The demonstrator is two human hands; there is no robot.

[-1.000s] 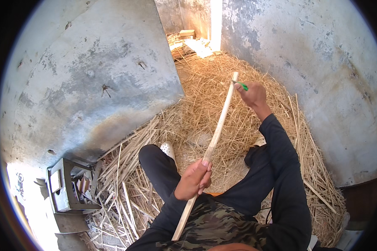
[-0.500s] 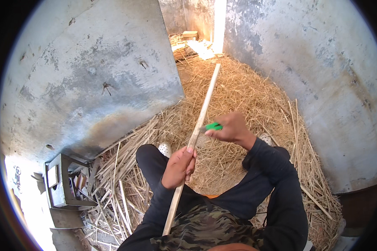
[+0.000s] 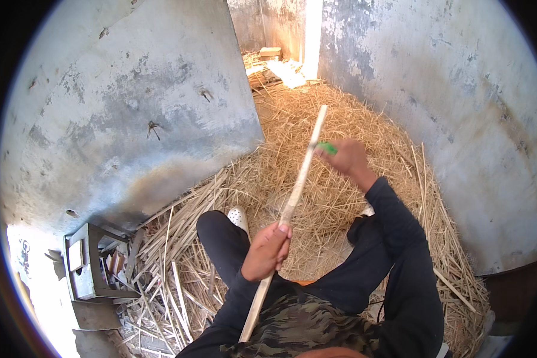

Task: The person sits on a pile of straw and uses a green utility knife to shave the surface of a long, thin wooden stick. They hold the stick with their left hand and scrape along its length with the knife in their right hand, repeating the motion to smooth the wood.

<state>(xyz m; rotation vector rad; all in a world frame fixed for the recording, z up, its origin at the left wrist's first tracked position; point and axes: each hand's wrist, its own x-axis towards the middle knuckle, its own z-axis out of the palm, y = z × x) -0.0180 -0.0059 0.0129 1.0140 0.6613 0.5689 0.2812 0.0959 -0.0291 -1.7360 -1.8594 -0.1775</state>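
While seated on straw (image 3: pixel 316 119) between grey walls (image 3: pixel 125 113), a person grips a long pale wooden stick (image 3: pixel 295 191) low in the left hand (image 3: pixel 267 252), fingers wrapped shut; the right hand (image 3: pixel 347 160) presses a green-handled tool (image 3: pixel 326 147) to its far half.

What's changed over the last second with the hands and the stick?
The right hand, holding a small green tool, slid from the far tip of the long pale stick back to partway along it. The left hand kept its grip lower down. The straw and metal box are unchanged.
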